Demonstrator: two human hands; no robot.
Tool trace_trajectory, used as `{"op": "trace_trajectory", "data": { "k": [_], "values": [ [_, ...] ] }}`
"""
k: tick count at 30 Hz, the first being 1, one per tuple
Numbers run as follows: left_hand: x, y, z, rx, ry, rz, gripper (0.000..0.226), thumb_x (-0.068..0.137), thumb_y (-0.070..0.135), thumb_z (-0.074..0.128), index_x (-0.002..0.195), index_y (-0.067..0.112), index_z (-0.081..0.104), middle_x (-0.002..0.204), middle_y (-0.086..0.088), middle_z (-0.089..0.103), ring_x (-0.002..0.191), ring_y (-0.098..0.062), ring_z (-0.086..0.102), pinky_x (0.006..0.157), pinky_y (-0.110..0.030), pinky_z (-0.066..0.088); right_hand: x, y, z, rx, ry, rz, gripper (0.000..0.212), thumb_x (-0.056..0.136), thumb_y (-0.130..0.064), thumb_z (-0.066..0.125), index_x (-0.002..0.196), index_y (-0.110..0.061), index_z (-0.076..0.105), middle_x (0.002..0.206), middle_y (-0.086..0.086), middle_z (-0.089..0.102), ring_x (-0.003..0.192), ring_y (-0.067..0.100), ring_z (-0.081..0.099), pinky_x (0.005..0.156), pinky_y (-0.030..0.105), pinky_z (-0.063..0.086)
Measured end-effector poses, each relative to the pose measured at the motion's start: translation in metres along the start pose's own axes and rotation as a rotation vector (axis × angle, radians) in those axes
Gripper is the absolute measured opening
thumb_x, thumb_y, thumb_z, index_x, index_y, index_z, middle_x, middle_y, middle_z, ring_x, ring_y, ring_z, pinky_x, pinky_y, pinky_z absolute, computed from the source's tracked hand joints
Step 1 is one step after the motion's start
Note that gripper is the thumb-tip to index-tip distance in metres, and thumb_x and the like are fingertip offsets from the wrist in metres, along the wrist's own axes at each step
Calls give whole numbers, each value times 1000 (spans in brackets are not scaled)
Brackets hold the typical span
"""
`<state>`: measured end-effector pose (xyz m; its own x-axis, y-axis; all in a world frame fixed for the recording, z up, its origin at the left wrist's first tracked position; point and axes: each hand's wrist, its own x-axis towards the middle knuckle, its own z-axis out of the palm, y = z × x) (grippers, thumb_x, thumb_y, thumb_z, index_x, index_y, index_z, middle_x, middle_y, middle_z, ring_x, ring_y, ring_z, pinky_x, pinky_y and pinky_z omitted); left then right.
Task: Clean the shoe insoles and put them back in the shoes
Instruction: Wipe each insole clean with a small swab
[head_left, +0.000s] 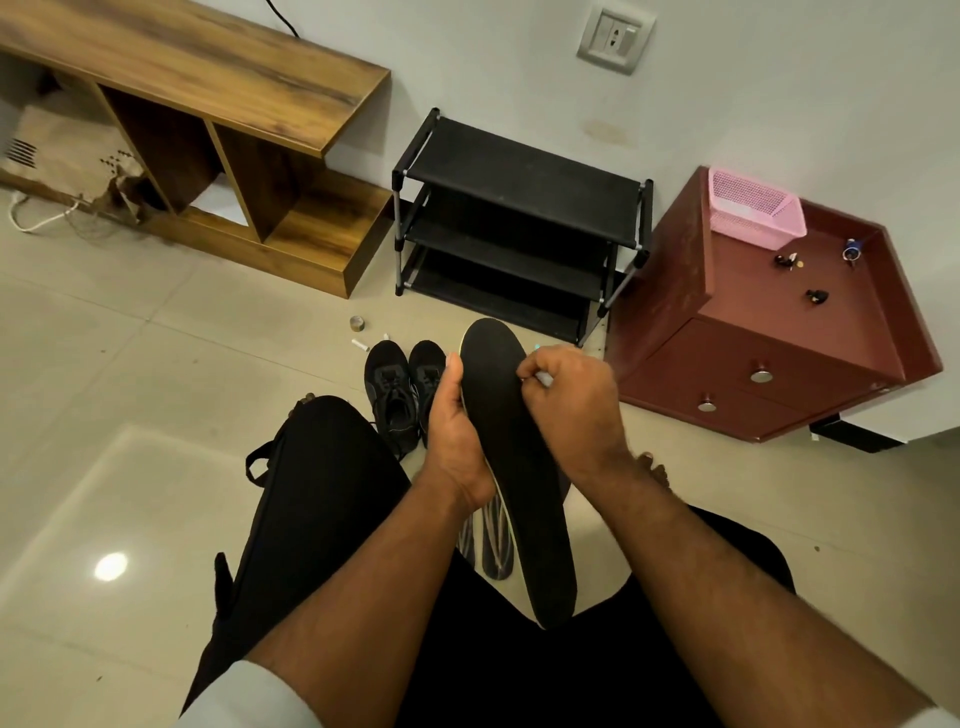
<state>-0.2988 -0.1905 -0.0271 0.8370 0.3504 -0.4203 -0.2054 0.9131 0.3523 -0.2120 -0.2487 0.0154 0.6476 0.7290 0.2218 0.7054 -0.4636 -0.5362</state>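
Observation:
A long black insole (511, 457) is held up over my lap, toe end pointing away. My left hand (457, 421) grips its left edge, thumb on the top face. My right hand (571, 400) is curled round a small pale object and presses it against the insole's right side; what the object is I cannot tell. Two black lace-up shoes (402, 387) stand side by side on the floor just beyond my left hand. A second insole (488, 540) lies on the floor under the held one, patterned underside up, partly hidden.
A black three-tier shoe rack (519, 218) stands against the wall ahead. A maroon cabinet (769, 332) with a pink basket (753, 215) is at the right. A wooden shelf unit (218, 145) is at the left. A tape roll (357, 324) and a small white tube (359, 345) lie near the shoes.

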Motion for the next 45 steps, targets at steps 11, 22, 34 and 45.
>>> {"op": "trace_trajectory", "data": {
  "k": [11, 22, 34, 45],
  "values": [
    [2, 0, -1, -6, 10, -3, 74, 92, 70, 31, 109, 14, 76, 119, -17, 69, 108, -31, 67, 90, -43, 52, 11, 5, 2, 48, 38, 16, 16, 82, 1, 62, 80, -15, 65, 80, -3, 63, 75, 7, 57, 68, 13, 46],
    [7, -1, -3, -42, 43, 101, 62, 100, 55, 32, 97, 11, 77, 107, -10, 70, 99, -20, 70, 96, -33, 48, -2, -30, 16, 68, 0, -201, 14, 81, 1, 60, 75, -11, 64, 75, -1, 61, 70, 10, 56, 67, 24, 49],
    [8, 0, -3, -55, 84, 109, 56, 94, 56, 45, 120, 13, 69, 119, -12, 67, 120, -28, 60, 101, -40, 46, 16, -29, 18, 122, -53, -215, 11, 80, -1, 62, 78, -10, 66, 78, -1, 64, 73, 9, 58, 68, 22, 51],
    [9, 4, -3, -26, 123, 32, 63, 93, 66, 41, 117, 16, 72, 113, -14, 71, 108, -28, 68, 86, -41, 52, 32, -26, 15, 116, -160, -209, 10, 83, -6, 63, 84, -14, 68, 81, -7, 64, 77, 1, 57, 70, 8, 44]
  ]
}}
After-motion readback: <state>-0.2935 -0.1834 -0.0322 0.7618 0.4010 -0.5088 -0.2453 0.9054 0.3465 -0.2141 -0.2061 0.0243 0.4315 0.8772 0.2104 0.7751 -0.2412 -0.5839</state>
